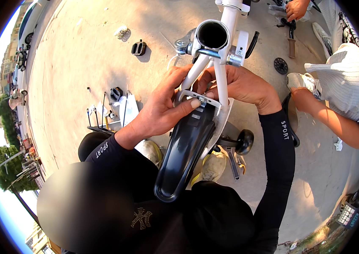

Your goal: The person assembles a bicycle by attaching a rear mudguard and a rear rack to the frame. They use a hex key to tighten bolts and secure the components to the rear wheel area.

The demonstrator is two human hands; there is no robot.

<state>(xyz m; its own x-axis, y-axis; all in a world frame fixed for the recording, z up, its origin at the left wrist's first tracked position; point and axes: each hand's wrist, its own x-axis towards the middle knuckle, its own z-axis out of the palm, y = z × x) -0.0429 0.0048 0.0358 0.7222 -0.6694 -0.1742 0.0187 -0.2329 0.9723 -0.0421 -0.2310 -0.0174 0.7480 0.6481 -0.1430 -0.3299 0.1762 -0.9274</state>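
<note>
Left hand (164, 99): half-curled, thumb laid on the white bracket (212, 102), fingers wrapped behind, so yeah, it's got hold of that
Right hand (245, 86): wrist bent, fingers bunched in by the frame tube (221, 82), can't tell what's pinched
Black fender (186, 154): just under the bracket, above the shoes
Fender's long axis: slanted, rounded end pointing down-left toward the person's lap

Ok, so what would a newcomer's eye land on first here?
Probably the glossy black mudguard in the middle, with the left hand and right hand at its upper end. Just above, the white bike frame shows a round, dark tube opening. A black pedal also stands out on the sunlit ground, upper left.
</note>
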